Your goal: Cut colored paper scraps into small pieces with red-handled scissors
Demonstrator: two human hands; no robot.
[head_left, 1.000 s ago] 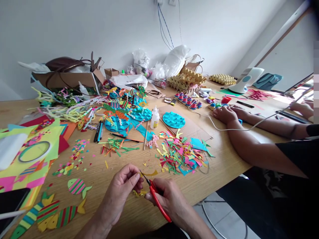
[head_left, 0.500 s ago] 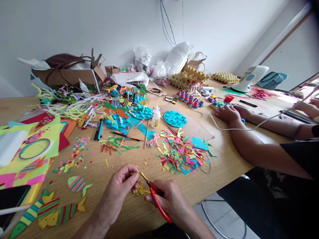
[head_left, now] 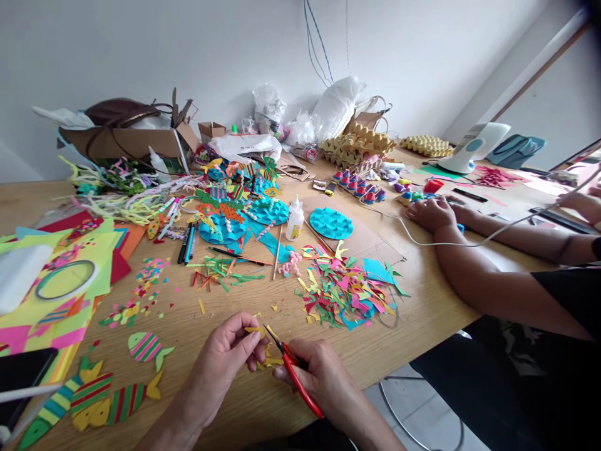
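My left hand (head_left: 230,347) pinches a small yellow paper piece (head_left: 254,329) between thumb and forefinger, above the front of the table. Closed around red-handled scissors (head_left: 300,385) is my right hand (head_left: 322,369), with the blades pointing up and left close to the yellow piece. Yellow scraps (head_left: 271,361) lie on the table behind and between the hands. Left of my left hand are striped paper fish, one with pink and green stripes (head_left: 144,347) and one with red and green stripes (head_left: 126,404). Beyond my right hand spreads a heap of coloured paper scraps (head_left: 345,291).
A glue bottle (head_left: 294,219) stands near blue egg-carton discs (head_left: 331,223). Coloured paper sheets (head_left: 106,250) and a phone (head_left: 28,376) lie at the left. Another person's forearms (head_left: 469,269) rest on the right side, a white cable (head_left: 483,242) crossing them.
The yellow piece in my left hand has turned slightly and shows more of its surface, a little apart from the scissor tips. My right hand stays nearly in place.
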